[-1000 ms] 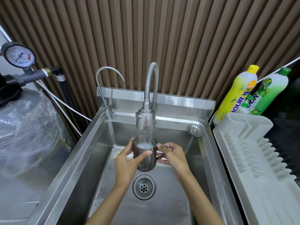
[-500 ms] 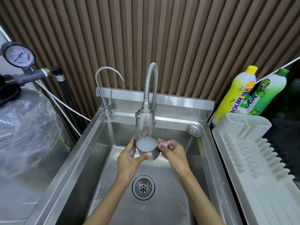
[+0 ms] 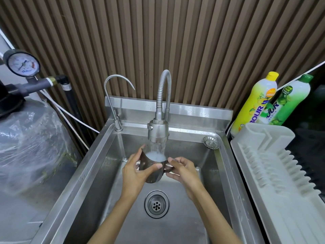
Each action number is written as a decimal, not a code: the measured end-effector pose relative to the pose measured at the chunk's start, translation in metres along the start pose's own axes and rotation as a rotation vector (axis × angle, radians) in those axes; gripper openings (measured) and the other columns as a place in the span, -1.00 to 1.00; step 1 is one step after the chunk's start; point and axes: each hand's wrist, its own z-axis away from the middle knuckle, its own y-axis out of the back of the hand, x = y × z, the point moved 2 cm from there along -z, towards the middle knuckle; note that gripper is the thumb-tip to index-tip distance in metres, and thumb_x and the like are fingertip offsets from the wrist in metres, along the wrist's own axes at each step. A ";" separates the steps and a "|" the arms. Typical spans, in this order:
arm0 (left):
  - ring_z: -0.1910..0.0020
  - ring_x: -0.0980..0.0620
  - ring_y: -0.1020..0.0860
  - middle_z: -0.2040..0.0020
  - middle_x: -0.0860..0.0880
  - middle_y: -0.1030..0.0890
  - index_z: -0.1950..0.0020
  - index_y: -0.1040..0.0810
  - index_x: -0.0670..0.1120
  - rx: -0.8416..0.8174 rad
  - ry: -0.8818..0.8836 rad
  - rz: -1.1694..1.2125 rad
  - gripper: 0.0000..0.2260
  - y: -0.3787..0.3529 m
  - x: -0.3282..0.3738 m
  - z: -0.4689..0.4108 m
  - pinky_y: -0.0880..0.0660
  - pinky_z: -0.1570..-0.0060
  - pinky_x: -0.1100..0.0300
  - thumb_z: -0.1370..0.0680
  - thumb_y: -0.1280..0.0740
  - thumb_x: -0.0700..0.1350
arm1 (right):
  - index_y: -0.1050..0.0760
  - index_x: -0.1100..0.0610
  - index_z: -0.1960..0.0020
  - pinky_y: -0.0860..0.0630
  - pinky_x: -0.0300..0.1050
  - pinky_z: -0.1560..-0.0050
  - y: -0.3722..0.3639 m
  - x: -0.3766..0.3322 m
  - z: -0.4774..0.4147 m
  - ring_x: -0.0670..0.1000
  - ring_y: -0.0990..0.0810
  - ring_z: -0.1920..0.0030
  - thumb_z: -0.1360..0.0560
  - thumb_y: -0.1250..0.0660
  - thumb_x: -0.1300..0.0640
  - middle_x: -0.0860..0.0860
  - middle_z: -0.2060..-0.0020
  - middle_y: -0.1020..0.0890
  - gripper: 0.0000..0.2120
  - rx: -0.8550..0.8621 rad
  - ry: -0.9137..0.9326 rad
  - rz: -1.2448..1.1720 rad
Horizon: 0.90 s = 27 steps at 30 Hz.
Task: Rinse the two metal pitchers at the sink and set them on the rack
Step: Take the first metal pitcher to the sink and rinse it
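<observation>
Pouring from the flexible steel spray faucet (image 3: 159,131), water froths white inside a dark metal pitcher (image 3: 152,169) held above the stainless sink basin (image 3: 98,173). Left hand (image 3: 135,170) wraps its body; right hand (image 3: 183,170) pinches the handle. White ribbed plastic rack (image 3: 274,169) sits just right of the sink.

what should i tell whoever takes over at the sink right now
Left hand: wrapped around the body of the metal pitcher.
Right hand: gripping the pitcher's handle side.
The pitcher is held upright over the sink, under the running spray faucet, filling with foamy water.
The white rack to the right holds nothing yet.
Only one pitcher is in view; the second is not visible.
Left to do: finish this rinse, empty it, rack it, then rinse and rack the second.
</observation>
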 end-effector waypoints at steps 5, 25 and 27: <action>0.03 0.31 -0.51 0.07 0.17 -0.51 -0.33 -0.43 0.10 0.016 -0.008 -0.063 -0.32 -0.001 0.000 0.003 -0.42 0.18 0.52 -0.24 -0.57 -0.04 | -0.44 0.19 0.20 -0.64 -0.16 0.20 0.004 -0.002 0.002 0.11 -0.62 0.14 -0.49 -0.34 0.14 0.17 0.17 -0.61 -0.85 0.011 -0.030 0.025; 0.08 0.50 -0.54 0.08 0.16 -0.63 -0.20 -0.54 0.05 -0.087 0.014 0.120 -0.41 -0.001 -0.003 -0.001 -0.44 0.14 0.58 -0.22 -0.57 -0.25 | -0.52 0.14 0.30 -0.60 -0.07 -0.03 0.010 -0.019 -0.004 0.00 -0.60 0.14 -0.46 -0.35 0.00 0.00 0.30 -0.61 -0.74 -0.054 0.084 0.358; 0.06 0.46 -0.55 0.08 0.18 -0.64 -0.11 -0.54 0.17 -0.086 0.003 0.112 -0.43 0.000 -0.006 -0.003 -0.47 0.11 0.54 -0.21 -0.58 -0.23 | -0.52 0.11 0.35 -0.59 -0.06 -0.05 0.009 -0.024 -0.007 0.01 -0.60 0.12 -0.47 -0.34 0.02 -0.01 0.30 -0.60 -0.74 -0.098 0.074 0.436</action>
